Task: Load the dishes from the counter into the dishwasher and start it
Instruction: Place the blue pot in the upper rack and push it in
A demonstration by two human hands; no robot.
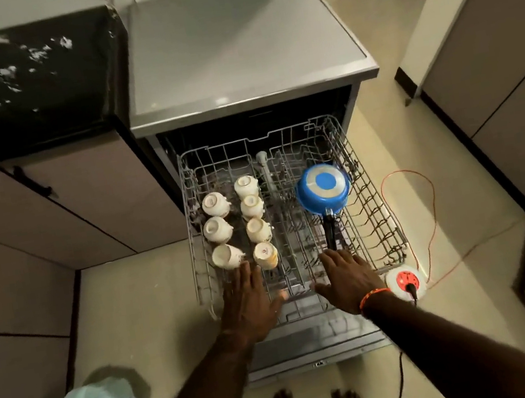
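With rack (375,214) pulled out and both hands flat, fingers straight, holding nothing: left hand (248,300) at 7 o'clock, right hand (345,277) at 5 o'clock. Push front rim evenly, slowly; keep teacups (253,205) and blue saucepan (322,189) from rattling.

— What's in the pulled-out dishwasher rack (380,214)?
— Seven white cups (237,224), upside down or tipped, in two columns along its left side.
— And the right?
— A blue saucepan (322,190), inverted, black handle toward the front edge.
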